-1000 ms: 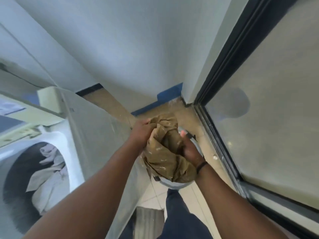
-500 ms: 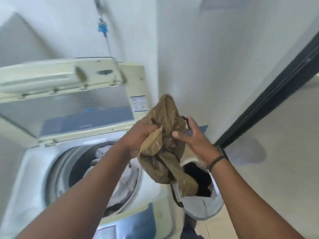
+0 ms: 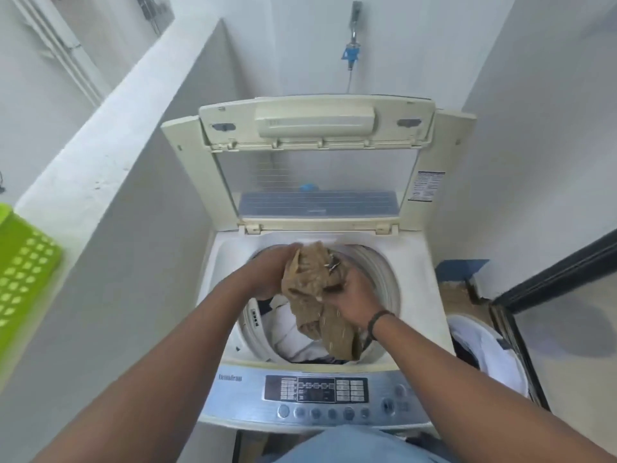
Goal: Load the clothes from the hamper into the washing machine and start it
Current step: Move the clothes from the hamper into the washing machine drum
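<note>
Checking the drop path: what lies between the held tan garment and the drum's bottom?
Head view: white clothes already in the drum lie under the tan garment.

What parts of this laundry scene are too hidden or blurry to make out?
Head view:
- Control panel labels: too small, blurred.
- Drum contents: partly covered by the brown garment and both hands.
- Hamper contents: mostly hidden by its rim.
- Green basket: cut off by the left edge.

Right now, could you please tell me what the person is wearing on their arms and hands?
Both forearms are bare, with no sleeves in view. The right wrist carries a thin dark band. The left hand and right hand wear no gloves; no rings are discernible.
</note>
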